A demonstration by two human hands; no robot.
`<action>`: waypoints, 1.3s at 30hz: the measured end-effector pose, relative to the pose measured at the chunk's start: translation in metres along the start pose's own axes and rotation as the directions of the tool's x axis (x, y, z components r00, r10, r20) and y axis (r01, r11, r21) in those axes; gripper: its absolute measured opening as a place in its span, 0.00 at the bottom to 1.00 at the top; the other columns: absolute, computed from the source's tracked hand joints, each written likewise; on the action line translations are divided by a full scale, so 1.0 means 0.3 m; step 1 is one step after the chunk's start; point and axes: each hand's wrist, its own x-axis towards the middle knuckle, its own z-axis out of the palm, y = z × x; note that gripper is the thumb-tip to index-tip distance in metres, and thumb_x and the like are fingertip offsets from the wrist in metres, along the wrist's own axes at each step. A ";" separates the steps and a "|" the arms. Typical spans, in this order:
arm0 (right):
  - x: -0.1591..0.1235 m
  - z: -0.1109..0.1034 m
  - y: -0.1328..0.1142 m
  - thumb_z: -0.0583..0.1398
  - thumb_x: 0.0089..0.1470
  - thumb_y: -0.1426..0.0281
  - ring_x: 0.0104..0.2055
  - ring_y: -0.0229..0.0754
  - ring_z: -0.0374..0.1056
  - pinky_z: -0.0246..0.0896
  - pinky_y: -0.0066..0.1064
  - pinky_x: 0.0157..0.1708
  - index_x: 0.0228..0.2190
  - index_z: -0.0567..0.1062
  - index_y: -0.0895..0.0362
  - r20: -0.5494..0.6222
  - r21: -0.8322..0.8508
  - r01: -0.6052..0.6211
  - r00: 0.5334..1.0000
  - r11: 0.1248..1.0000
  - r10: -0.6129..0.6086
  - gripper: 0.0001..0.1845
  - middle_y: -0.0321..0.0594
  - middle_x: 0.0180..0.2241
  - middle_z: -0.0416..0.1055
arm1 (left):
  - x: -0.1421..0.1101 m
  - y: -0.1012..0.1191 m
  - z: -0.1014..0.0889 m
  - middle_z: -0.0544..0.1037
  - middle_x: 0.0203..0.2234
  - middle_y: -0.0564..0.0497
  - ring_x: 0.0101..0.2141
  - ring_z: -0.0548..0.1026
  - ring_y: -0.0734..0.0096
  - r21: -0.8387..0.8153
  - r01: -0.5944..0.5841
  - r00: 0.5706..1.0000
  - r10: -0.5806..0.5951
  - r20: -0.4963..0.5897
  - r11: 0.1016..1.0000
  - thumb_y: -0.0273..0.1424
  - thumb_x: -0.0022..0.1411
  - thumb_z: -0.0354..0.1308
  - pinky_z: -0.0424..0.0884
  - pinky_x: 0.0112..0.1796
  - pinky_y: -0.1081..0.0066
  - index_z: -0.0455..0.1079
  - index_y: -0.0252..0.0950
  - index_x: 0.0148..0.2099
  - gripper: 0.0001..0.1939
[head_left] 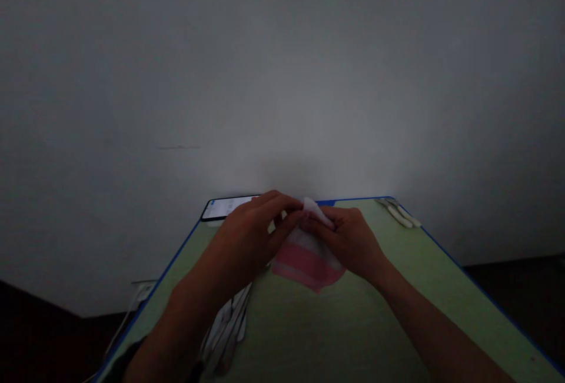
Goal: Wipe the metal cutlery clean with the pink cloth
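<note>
Left hand [258, 224] and right hand [351, 236] pinch the upper part of the pink-and-white cloth [304, 261] over the table [348, 330]; probably light, limp and hardly fragile, it suits a 2-sided fingertip hold

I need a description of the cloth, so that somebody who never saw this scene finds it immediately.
Start from the green table with the blue edge, against the wall. Over its far part, the left hand and the right hand pinch a cloth. Its creased fabric, white with pink, sets it apart from the flat phone nearby.
</note>
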 end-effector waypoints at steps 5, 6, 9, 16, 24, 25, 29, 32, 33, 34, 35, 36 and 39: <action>-0.006 0.011 -0.003 0.54 0.52 0.60 0.23 0.32 0.55 0.48 0.23 0.21 0.25 0.70 0.58 0.087 0.126 -0.037 0.996 0.991 0.026 0.15 0.32 0.21 0.63 | 0.009 -0.015 -0.001 0.77 0.28 0.53 0.27 0.72 0.74 0.001 0.087 0.995 -0.087 -0.052 0.996 0.39 0.60 0.48 0.67 0.31 0.74 0.72 0.37 0.36 0.14; -0.007 0.016 -0.003 0.54 0.52 0.60 0.23 0.32 0.55 0.48 0.23 0.21 0.25 0.70 0.58 0.113 0.152 -0.049 0.993 0.987 0.031 0.14 0.32 0.21 0.63 | 0.010 -0.022 -0.005 0.77 0.28 0.52 0.27 0.73 0.73 -0.010 0.124 0.989 -0.124 -0.080 0.992 0.39 0.60 0.49 0.67 0.31 0.74 0.72 0.37 0.35 0.14; -0.012 0.030 0.000 0.51 0.54 0.59 0.22 0.31 0.54 0.47 0.22 0.20 0.25 0.68 0.59 0.198 0.206 -0.091 0.979 0.974 0.049 0.16 0.33 0.22 0.62 | 0.014 -0.038 -0.015 0.78 0.28 0.52 0.29 0.74 0.70 -0.014 0.211 0.963 -0.211 -0.170 0.977 0.39 0.59 0.49 0.68 0.30 0.74 0.72 0.37 0.35 0.14; -0.016 0.044 0.003 0.50 0.55 0.61 0.26 0.32 0.57 0.51 0.22 0.23 0.33 0.67 0.58 0.264 0.350 -0.100 0.964 0.931 0.005 0.14 0.36 0.28 0.65 | 0.018 -0.003 -0.002 0.77 0.25 0.54 0.25 0.74 0.73 0.054 0.232 0.937 -0.208 -0.280 0.971 0.39 0.57 0.51 0.66 0.27 0.75 0.70 0.36 0.31 0.13; -0.015 0.016 0.008 0.50 0.55 0.62 0.24 0.32 0.56 0.47 0.25 0.23 0.27 0.67 0.58 0.098 0.004 0.028 0.995 1.000 -0.028 0.13 0.33 0.23 0.65 | 0.002 -0.020 0.000 0.72 0.19 0.54 0.21 0.67 0.76 0.204 0.021 0.993 -0.045 0.113 0.979 0.41 0.63 0.42 0.58 0.24 0.76 0.67 0.35 0.27 0.20; -0.014 0.012 0.008 0.50 0.55 0.61 0.23 0.32 0.56 0.46 0.25 0.23 0.27 0.68 0.58 0.103 -0.027 0.039 0.994 0.999 -0.036 0.14 0.33 0.22 0.65 | 0.003 -0.030 0.006 0.71 0.19 0.54 0.21 0.67 0.76 0.185 -0.017 0.981 -0.020 0.195 0.983 0.40 0.64 0.40 0.58 0.24 0.76 0.67 0.35 0.27 0.22; -0.008 0.000 0.013 0.50 0.55 0.58 0.23 0.33 0.57 0.45 0.26 0.23 0.27 0.69 0.58 0.138 -0.133 0.051 0.990 0.990 -0.032 0.17 0.35 0.22 0.67 | 0.015 -0.072 0.031 0.69 0.16 0.55 0.19 0.65 0.78 0.122 -0.056 0.958 0.019 0.285 0.991 0.39 0.65 0.37 0.57 0.24 0.77 0.68 0.34 0.25 0.25; -0.004 -0.024 0.015 0.50 0.55 0.58 0.26 0.35 0.61 0.48 0.26 0.25 0.29 0.70 0.58 0.226 -0.137 0.068 0.973 0.988 -0.036 0.17 0.37 0.25 0.69 | 0.023 -0.110 0.017 0.68 0.14 0.56 0.17 0.64 0.80 0.095 0.014 0.980 -0.032 0.195 0.995 0.39 0.65 0.39 0.56 0.22 0.78 0.67 0.33 0.23 0.25; -0.003 -0.037 0.014 0.50 0.55 0.59 0.27 0.35 0.61 0.48 0.26 0.26 0.30 0.70 0.58 0.264 -0.129 0.077 0.964 0.989 -0.041 0.16 0.37 0.26 0.70 | 0.023 -0.122 0.007 0.67 0.13 0.56 0.17 0.63 0.80 0.078 0.042 0.984 -0.055 0.167 0.996 0.39 0.65 0.40 0.56 0.21 0.79 0.67 0.33 0.22 0.25; -0.003 -0.051 0.012 0.50 0.55 0.59 0.27 0.35 0.62 0.49 0.25 0.26 0.31 0.70 0.58 0.302 -0.118 0.087 0.952 0.989 -0.048 0.16 0.37 0.27 0.70 | 0.021 -0.132 -0.004 0.66 0.12 0.57 0.16 0.62 0.81 0.058 0.069 0.987 -0.077 0.143 0.996 0.39 0.64 0.40 0.56 0.21 0.79 0.66 0.33 0.21 0.25; -0.004 -0.065 0.009 0.51 0.55 0.59 0.27 0.34 0.62 0.50 0.25 0.27 0.32 0.69 0.58 0.338 -0.110 0.096 0.940 0.989 -0.054 0.16 0.37 0.27 0.70 | 0.018 -0.138 -0.015 0.64 0.11 0.57 0.15 0.61 0.81 0.037 0.093 0.987 -0.097 0.128 0.995 0.39 0.64 0.41 0.55 0.20 0.79 0.65 0.33 0.20 0.25; -0.005 -0.079 0.007 0.51 0.55 0.59 0.27 0.34 0.61 0.50 0.25 0.27 0.32 0.69 0.58 0.368 -0.107 0.104 0.928 0.989 -0.058 0.15 0.36 0.28 0.70 | 0.013 -0.140 -0.023 0.63 0.11 0.58 0.15 0.61 0.81 0.016 0.111 0.986 -0.112 0.127 0.994 0.40 0.64 0.41 0.55 0.20 0.79 0.65 0.33 0.20 0.25; -0.009 -0.100 0.002 0.52 0.54 0.59 0.26 0.33 0.60 0.50 0.24 0.25 0.33 0.69 0.57 0.424 -0.132 0.120 0.904 0.984 -0.054 0.15 0.35 0.27 0.69 | 0.002 -0.114 -0.024 0.63 0.12 0.58 0.16 0.61 0.81 -0.058 0.118 0.972 -0.104 0.210 0.991 0.40 0.64 0.40 0.55 0.20 0.79 0.65 0.33 0.21 0.25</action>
